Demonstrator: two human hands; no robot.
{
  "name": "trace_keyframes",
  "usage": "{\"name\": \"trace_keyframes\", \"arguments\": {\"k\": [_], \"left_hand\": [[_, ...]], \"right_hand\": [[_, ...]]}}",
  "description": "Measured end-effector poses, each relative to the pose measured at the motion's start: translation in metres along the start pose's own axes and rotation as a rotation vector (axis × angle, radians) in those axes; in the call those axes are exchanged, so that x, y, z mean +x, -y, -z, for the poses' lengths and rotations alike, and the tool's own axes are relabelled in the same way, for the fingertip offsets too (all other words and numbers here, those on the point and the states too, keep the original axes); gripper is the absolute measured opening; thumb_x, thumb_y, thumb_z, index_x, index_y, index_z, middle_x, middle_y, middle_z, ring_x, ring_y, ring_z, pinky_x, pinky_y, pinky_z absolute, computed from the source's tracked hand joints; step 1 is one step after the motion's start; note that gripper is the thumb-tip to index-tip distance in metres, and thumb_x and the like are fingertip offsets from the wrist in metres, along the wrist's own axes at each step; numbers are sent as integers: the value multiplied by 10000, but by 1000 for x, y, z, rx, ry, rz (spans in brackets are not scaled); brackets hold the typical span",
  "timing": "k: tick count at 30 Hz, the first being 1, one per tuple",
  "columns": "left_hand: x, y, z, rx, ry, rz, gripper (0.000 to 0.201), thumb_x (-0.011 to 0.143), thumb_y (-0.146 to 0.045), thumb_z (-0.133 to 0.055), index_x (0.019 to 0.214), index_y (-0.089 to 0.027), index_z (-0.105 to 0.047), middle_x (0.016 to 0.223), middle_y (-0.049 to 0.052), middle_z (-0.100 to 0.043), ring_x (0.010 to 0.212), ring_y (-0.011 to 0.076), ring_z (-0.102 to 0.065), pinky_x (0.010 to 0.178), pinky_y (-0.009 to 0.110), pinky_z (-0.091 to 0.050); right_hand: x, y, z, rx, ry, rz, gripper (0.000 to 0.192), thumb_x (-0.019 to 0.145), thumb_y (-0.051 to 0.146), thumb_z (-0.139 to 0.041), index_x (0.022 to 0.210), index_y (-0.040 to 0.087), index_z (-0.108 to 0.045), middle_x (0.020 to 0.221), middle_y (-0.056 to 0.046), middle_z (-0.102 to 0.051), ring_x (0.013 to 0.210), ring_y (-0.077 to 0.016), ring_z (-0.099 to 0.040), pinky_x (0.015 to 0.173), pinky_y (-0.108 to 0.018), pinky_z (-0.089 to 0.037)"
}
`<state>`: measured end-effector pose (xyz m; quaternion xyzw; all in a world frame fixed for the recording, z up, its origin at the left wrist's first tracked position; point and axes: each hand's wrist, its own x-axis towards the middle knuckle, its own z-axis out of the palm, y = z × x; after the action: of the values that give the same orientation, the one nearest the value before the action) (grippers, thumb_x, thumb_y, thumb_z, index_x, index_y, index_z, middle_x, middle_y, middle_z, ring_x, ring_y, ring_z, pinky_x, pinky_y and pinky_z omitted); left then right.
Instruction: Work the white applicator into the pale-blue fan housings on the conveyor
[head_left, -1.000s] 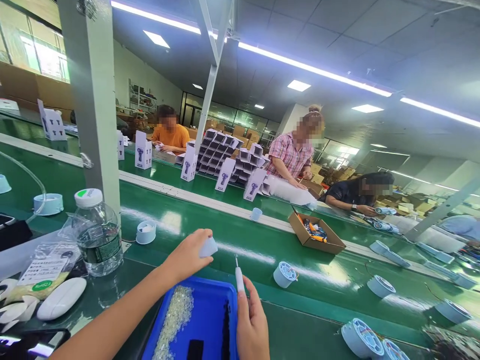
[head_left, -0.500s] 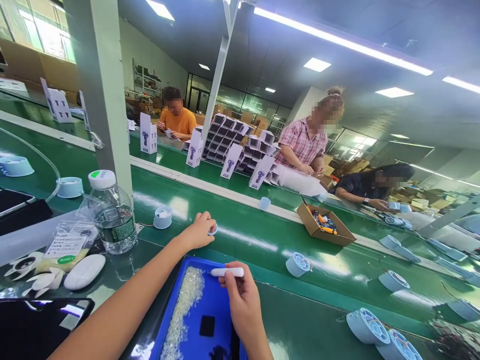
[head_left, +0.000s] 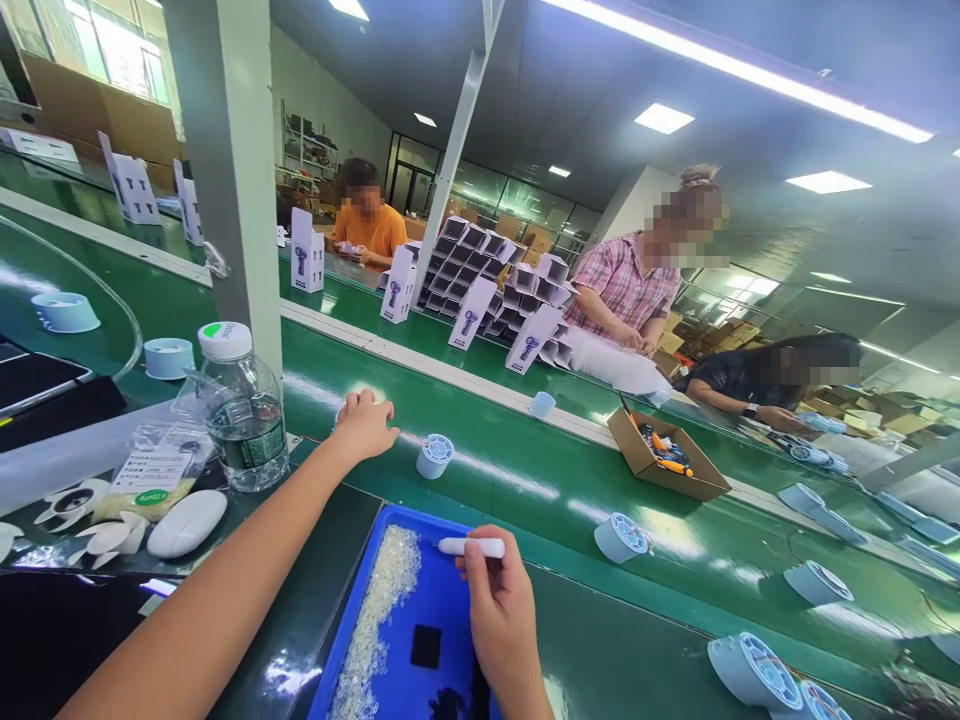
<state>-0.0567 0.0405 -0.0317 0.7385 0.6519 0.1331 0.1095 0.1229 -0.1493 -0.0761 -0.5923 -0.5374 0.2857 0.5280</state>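
My left hand (head_left: pixel 365 425) is over the green conveyor belt (head_left: pixel 517 455), its fingers apart and slightly bent, with nothing seen in them. Just right of it a light blue round plastic housing (head_left: pixel 435 456) with a spoked face stands on the belt. Another blue part is mostly hidden behind that hand. Between the fingers of my right hand (head_left: pixel 501 600) is a white pen-shaped tool (head_left: pixel 472 547), its thin tip pointing left. This tool is above a blue tray (head_left: pixel 442 600) that holds many small clear rings (head_left: pixel 375 610) and a black square (head_left: pixel 426 646).
A water bottle (head_left: pixel 244 410), a white oval case (head_left: pixel 187 523) and a small bag (head_left: pixel 146 470) are at left. More blue housings (head_left: pixel 621 538) sit along the belt at right, near a cardboard box (head_left: pixel 667 460). Three people work across the line, beside stacked white cartons (head_left: pixel 469 265).
My left hand has let go of the blue housing and moved left, leaving it on the belt. My right hand still holds the white tool over the tray. The view has shifted slightly.
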Motion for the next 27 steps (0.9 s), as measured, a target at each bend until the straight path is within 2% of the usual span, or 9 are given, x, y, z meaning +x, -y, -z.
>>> {"name": "trace_keyframes", "arguments": {"k": [6,9,12,15,17,19,22,23,27], "left_hand": [[-2,0,0,126,125,90,451,712,-381,-545,1128,-208,-563,1256,165,-409,1224,374,-307,984,489,-237],[-1,5,3,105,201,107,462,709,-327,-542,1154,-203,-541,1264,178,-400,1187,387,-364,928,488,-316],[0,12,7,87,274,44,437,668,-239,-567,1105,-230,-572,1223,144,-436,1115,344,-449,862,418,-398],[-1,14,10,86,313,-24,420,628,-176,-580,1042,-237,-605,1163,121,-470,1055,309,-497,847,386,-420],[-2,12,13,82,328,-63,403,620,-162,-576,1014,-237,-615,1126,108,-486,1024,289,-518,840,369,-428],[-3,9,16,66,338,-97,381,628,-171,-562,1000,-236,-615,1097,98,-497,969,265,-546,817,352,-439],[-7,2,26,-16,298,-136,371,637,-208,-544,1001,-239,-610,1061,81,-507,844,224,-578,762,328,-452],[-8,-1,30,-60,261,-150,373,638,-223,-542,1005,-239,-606,1058,76,-507,813,211,-579,746,319,-454],[-18,-17,51,-276,108,-172,369,664,-314,-541,1023,-253,-598,1074,60,-506,762,182,-571,666,279,-455]], "right_hand": [[-3,-2,1,-6,46,5,235,893,415,-450,987,214,-526,906,-49,-611,803,-194,-605,739,-331,-474],[-2,-3,-1,14,67,-24,262,886,423,-456,1019,209,-526,960,-72,-621,855,-212,-616,777,-353,-476],[-1,-3,-2,14,83,-26,266,888,422,-450,1024,206,-525,962,-76,-626,862,-212,-619,783,-351,-475],[-1,0,-2,-29,63,4,231,895,398,-440,1001,209,-522,916,-57,-619,806,-191,-609,738,-318,-471],[-3,5,0,-78,23,53,173,898,369,-438,910,214,-514,797,-18,-592,694,-161,-575,650,-275,-456],[-5,12,3,-132,48,116,156,892,333,-449,792,219,-485,676,21,-532,587,-133,-510,567,-239,-419],[-7,20,6,-196,151,192,163,873,300,-482,732,218,-468,630,34,-498,551,-121,-469,534,-221,-389],[-6,21,8,-210,147,206,157,872,299,-486,739,216,-474,641,30,-505,563,-124,-474,541,-223,-389],[2,16,19,-221,-112,206,158,889,321,-472,772,216,-475,659,26,-497,579,-131,-469,554,-233,-382]]}}
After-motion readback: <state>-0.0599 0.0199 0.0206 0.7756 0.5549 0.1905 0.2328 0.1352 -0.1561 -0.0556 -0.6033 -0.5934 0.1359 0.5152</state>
